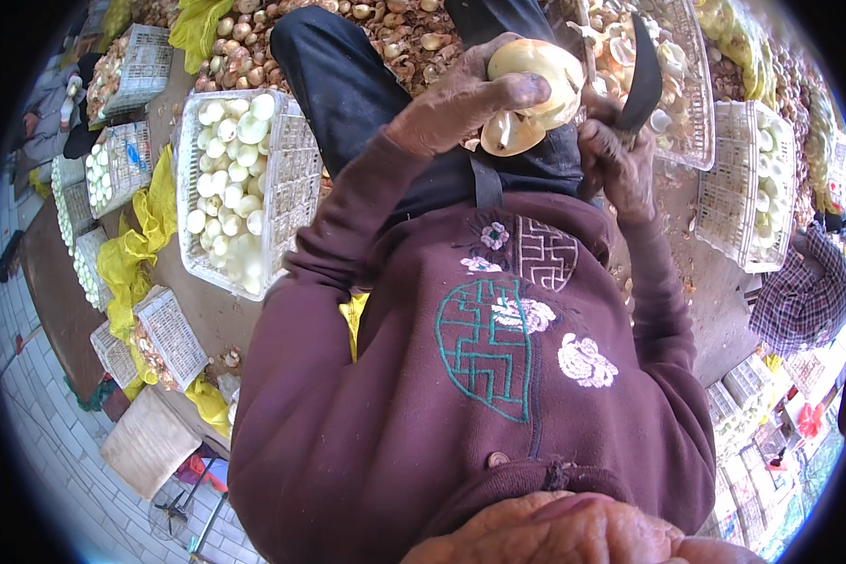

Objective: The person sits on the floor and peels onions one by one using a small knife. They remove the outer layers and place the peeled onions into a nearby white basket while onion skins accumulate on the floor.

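My left hand [483,99] grips a large pale onion [536,67] above my lap, with the thumb pressed across its near side. A flap of loose yellowish skin [513,135] hangs below the onion. Just to the right, my right hand [619,158] is closed around the handle of a knife with a dark, curved blade [645,77]. The blade points up and away from me. The fingers of my right hand hide most of the handle.
To my left stands a white plastic crate [282,166] of peeled onions. Ahead on the right, another crate [706,106] holds skins. Unpeeled onions [236,56] lie heaped ahead. A further crate [722,183] of onions and a person in checked cloth [804,296] are at right.
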A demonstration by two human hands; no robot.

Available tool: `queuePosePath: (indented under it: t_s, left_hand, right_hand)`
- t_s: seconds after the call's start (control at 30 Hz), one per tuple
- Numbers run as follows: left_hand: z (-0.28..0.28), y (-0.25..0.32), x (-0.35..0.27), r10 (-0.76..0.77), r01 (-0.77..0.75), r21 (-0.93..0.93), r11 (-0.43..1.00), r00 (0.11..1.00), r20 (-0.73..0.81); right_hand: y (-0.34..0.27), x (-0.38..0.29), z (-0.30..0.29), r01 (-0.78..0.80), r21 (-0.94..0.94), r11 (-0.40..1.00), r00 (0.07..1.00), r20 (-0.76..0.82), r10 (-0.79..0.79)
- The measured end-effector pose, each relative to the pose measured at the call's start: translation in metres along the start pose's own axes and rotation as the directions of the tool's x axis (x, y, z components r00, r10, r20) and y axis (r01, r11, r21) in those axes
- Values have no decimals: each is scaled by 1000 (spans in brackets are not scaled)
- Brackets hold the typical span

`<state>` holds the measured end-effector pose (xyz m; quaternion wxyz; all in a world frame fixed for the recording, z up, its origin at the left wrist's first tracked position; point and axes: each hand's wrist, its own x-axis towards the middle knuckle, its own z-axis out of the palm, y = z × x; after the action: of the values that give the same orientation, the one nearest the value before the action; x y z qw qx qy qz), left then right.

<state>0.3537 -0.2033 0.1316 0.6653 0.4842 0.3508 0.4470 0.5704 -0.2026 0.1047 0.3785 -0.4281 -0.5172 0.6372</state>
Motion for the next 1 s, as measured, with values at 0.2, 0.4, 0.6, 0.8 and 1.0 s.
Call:
queuePosePath:
  t_s: [0.2, 0.4, 0.6, 0.8, 1.0]
  left_hand:
    - [-8, 26, 18, -254, 208, 199, 958, 936, 244]
    - [-13, 40, 33, -200, 113, 349, 930, 954, 225]
    - [21, -15, 25, 138, -183, -257, 949, 973, -184]
    - [7, -19, 30, 40, -52, -419, 906, 998, -38]
    - [17, -31, 47, 472, -468, 177, 866, 881, 19]
  right_hand:
    - [-2, 21, 15, 193, -41, 980, 975, -105, -196]
    - [3, 36, 12, 357, -5, 934, 899, -269, -345]
    - [-3, 37, 21, 246, 432, 867, 945, -307, -115]
    - [5, 34, -15, -58, 609, 791, 995, 99, -3]
    - [17, 53, -86, -53, 514, 856, 978, -145, 147]
